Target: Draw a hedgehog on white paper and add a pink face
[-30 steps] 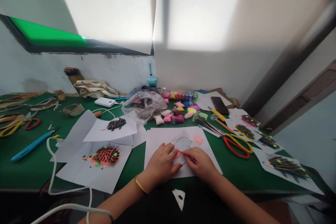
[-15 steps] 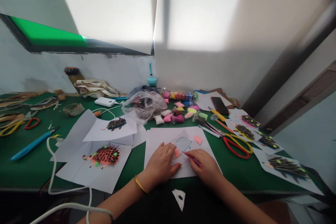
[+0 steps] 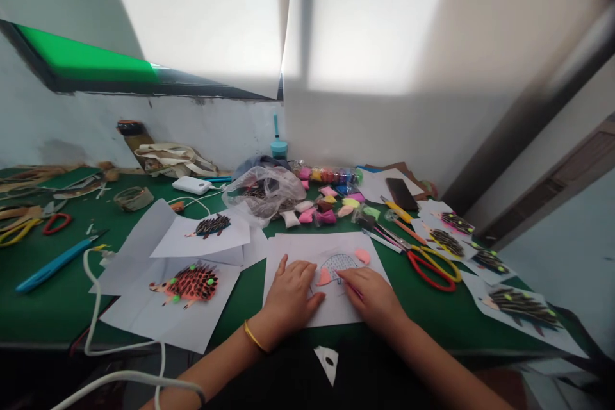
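Observation:
White paper (image 3: pixel 288 250) lies in front of me with a dotted hedgehog outline (image 3: pixel 342 262) drawn on it. Pink clay (image 3: pixel 325 277) covers the outline's head end, and another pink clay lump (image 3: pixel 362 256) rests at the sheet's upper right. My left hand (image 3: pixel 292 291) lies on the paper left of the drawing, fingers apart, holding nothing. In my right hand (image 3: pixel 372 295) is a thin pink tool (image 3: pixel 356 291), pinched between the fingers, its tip at the lower edge of the outline beside the clay.
Finished hedgehog pictures (image 3: pixel 192 285) lie left and right. Scissors (image 3: pixel 432 269), a cutter (image 3: pixel 401 211) and a phone (image 3: pixel 401 194) are at the right. Clay packets (image 3: pixel 327 216) and a plastic bag (image 3: pixel 264 192) sit behind the paper. A white cable (image 3: pixel 91 307) runs at the left.
My left hand has shifted left off the drawing, uncovering the pink clay and more of the outline. My right hand has moved slightly up, still with the tool.

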Tool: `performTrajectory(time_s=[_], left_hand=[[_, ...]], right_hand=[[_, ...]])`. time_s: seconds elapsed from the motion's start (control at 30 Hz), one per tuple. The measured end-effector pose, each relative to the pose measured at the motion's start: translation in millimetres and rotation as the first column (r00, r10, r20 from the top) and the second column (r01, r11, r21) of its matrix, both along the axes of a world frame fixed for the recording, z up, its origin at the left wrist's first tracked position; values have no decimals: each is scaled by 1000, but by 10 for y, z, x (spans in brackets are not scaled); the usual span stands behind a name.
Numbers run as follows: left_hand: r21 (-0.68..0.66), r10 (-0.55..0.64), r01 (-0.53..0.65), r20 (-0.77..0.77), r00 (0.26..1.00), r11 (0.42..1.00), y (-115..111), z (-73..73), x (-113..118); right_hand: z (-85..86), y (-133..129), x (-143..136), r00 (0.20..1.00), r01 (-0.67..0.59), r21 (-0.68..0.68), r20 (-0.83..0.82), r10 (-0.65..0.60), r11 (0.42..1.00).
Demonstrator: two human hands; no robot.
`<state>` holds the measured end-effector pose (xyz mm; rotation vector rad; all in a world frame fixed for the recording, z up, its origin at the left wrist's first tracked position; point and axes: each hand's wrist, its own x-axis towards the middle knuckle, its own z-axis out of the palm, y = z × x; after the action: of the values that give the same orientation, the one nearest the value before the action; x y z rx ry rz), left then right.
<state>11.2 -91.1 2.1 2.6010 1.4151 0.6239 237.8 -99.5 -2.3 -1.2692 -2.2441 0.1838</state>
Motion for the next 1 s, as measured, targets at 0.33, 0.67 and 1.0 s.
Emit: performTrajectory(time_s=[0.33, 0.67, 1.0], left_hand=[[18, -12, 12, 20, 1000, 1000, -5, -2, 3], [11, -8, 8, 10, 1000, 1000, -18, 33, 8], [12, -7, 7, -10, 1000, 1000, -10, 34, 9]], right_hand=[[-126, 67, -132, 993, -96, 141, 84, 84, 985], [-23, -60, -70, 990, -123, 185, 89, 108, 975], [-135, 16, -113, 974, -155, 133, 187, 129, 979]])
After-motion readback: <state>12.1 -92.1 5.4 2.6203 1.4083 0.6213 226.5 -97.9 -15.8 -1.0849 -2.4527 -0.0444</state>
